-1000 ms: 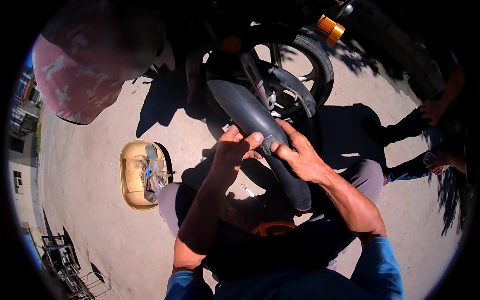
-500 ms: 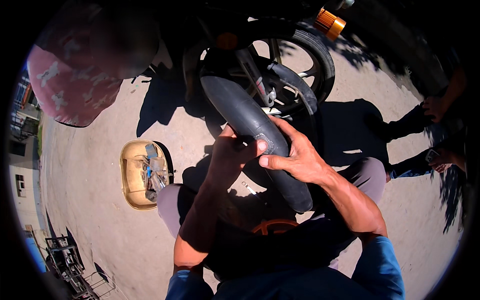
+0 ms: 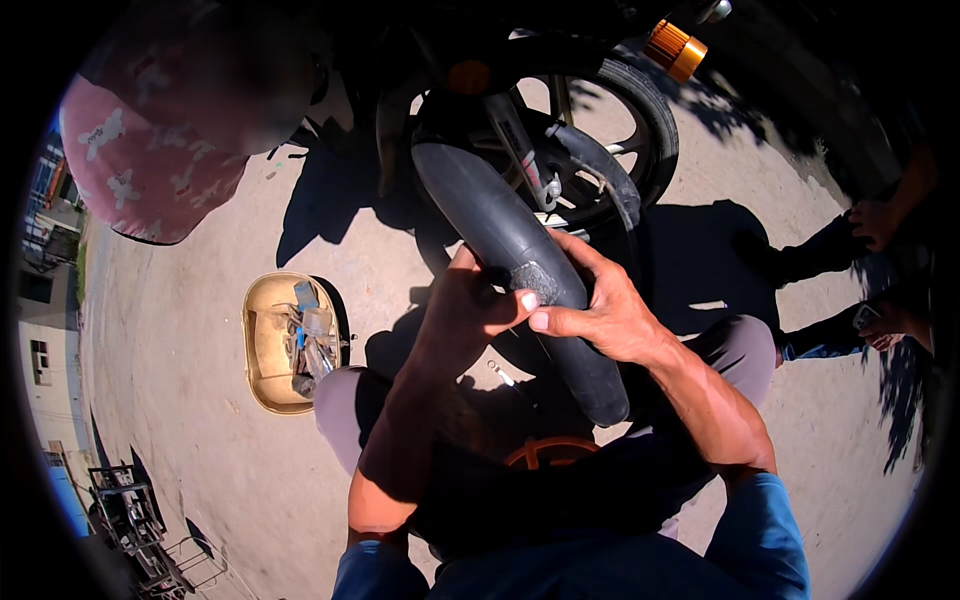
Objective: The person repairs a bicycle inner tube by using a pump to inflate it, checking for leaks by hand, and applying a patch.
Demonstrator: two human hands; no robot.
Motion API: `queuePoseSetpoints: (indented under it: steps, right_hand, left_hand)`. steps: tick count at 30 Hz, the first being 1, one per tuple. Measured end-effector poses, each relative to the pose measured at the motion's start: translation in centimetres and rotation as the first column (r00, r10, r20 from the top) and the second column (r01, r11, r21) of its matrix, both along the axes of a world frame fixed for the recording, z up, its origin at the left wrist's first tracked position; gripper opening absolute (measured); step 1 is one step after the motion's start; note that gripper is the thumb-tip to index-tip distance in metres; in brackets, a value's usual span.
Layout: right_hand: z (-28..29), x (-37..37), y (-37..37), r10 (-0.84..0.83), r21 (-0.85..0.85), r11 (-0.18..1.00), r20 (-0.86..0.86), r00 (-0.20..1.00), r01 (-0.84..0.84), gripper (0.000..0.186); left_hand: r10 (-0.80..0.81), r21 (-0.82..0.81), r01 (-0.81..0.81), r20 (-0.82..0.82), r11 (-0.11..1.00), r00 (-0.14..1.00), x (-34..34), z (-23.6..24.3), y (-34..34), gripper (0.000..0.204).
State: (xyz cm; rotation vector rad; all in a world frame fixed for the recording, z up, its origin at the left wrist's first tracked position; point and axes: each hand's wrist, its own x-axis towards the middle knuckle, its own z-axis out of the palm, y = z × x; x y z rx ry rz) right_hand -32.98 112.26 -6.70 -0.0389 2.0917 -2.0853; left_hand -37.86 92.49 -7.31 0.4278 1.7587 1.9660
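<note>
A black inner tube (image 3: 490,205), rounded and puffed out, slants between my knees and the motorcycle wheel (image 3: 640,120). On its upper side shows a rough grey roughened spot or patch (image 3: 533,281). My left hand (image 3: 462,305) is closed on the tube's left side, its thumb pressing at the lower edge of that spot. From the right, my right hand (image 3: 608,310) wraps the tube, fingers on the far side, thumb tip almost touching the left thumb. Most of the left fingers are hidden beneath the tube.
A beige open case (image 3: 262,385) with several tools stands on the concrete to the left. A wrench (image 3: 503,375) lies on the ground below the tube. Another person's hand (image 3: 880,325) shows at far right. A pink patterned cloth (image 3: 150,180) hangs upper left.
My thumbs have slid slightly down, baring more of the grey spot. The hands still grip the inner tube. The whole view has shifted a little.
</note>
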Motion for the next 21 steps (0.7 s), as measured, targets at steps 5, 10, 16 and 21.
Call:
queuePoseSetpoints:
  steps: [5, 10, 16, 21]
  right_hand:
    - [0.1, -0.1, 0.1, 0.009, -0.009, 1.0, 0.001, 1.0, -0.009, 0.096]
    - [0.6, -0.2, 0.0, 0.042, -0.069, 0.997, 0.019, 0.999, -0.04, 0.097]
    - [0.2, 0.0, -0.3, 0.032, -0.041, 0.999, 0.002, 0.999, -0.032, 0.099]
    - [0.8, 0.1, -0.7, 0.036, -0.093, 0.995, 0.027, 0.999, -0.033, 0.098]
  left_hand:
    - [0.021, 0.044, -0.025, 0.101, 0.999, 0.995, 0.4, 0.2, -0.2, 0.061]
    - [0.024, 0.178, -0.05, 0.147, 0.983, 0.989, 0.7, 0.4, 0.0, 0.062]
    - [0.132, 0.12, -0.138, 0.063, 0.983, 0.989, 1.0, 0.4, 1.3, 0.061]
    - [0.203, -0.045, -0.202, 0.02, 0.978, 0.979, 1.7, 0.9, 1.0, 0.059]
